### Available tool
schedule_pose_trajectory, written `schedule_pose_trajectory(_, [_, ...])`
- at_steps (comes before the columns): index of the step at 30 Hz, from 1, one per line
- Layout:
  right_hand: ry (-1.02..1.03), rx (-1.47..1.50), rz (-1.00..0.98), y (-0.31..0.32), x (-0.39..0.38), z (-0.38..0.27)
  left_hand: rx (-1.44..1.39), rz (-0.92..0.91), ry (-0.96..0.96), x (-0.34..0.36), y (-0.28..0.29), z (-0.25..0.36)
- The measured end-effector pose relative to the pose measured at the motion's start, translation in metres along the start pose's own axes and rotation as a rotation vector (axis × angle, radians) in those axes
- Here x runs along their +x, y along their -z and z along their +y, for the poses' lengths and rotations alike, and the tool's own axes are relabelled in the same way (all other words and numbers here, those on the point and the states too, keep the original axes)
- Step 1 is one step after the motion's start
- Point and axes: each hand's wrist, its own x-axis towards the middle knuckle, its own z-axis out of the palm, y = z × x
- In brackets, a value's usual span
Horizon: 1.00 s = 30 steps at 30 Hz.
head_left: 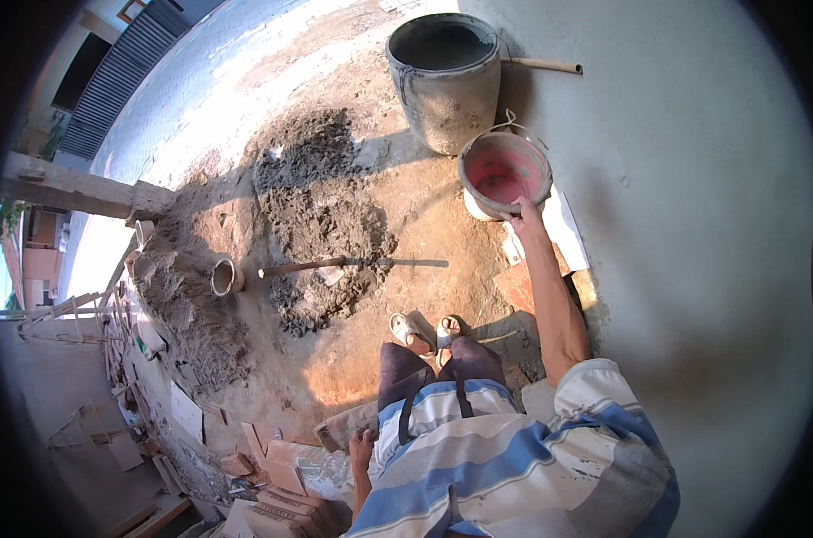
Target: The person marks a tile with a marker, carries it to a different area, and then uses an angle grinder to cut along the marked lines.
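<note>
At the upper right, my right arm reaches forward. My right hand (525,218) is closed on the near rim of a bucket (467,175), with the fingers over its edge. The bucket is grey outside and reddish inside, with a thin handle up at its far side. Just beyond it stands a large grey barrel (451,112) holding dark liquid. My left hand (361,445) hangs low beside my left hip with loosely bent fingers, and nothing shows in it.
Wet grey mortar (321,211) is spread on the ground ahead, with a wooden-handled tool (300,267) lying across it. A small bucket (228,277) rests tilted by a sand heap (186,309). A pale wall (693,224) runs along the right. Stacked tiles (285,516) lie at lower left.
</note>
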Motion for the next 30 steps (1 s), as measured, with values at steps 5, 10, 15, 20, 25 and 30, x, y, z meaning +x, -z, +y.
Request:
schedule_pose_trajectory(5, [0.125, 0.192, -0.431, -0.229, 0.022, -0.164, -0.18, 0.041, 0.113, -0.019, -0.003, -0.019])
schedule_pose_trajectory(10, [0.555, -0.334, -0.519, -0.35, -0.068, -0.139, -0.384, 0.157, 0.26, -0.05, -0.018, -0.079])
schedule_pose_trajectory(15, [0.357, -1.09, -0.622, -0.231, -0.106, 0.053, -0.458, 0.148, 0.429, -0.056, -0.03, -0.13])
schedule_pose_trajectory(20, [-0.41, -1.929, -0.432, 0.044, -0.183, 0.244, -0.666, 0.079, 0.563, -0.07, -0.017, -0.122])
schedule_pose_trajectory(25, [-0.765, -1.865, -0.262, 0.032, -0.362, 0.306, -0.28, 0.074, 0.139, -0.043, -0.027, -0.234])
schedule_pose_trajectory(30, [-0.513, -2.247, -0.61, -0.023, -0.367, 0.397, -0.336, 0.183, 0.39, -0.016, 0.077, -0.254])
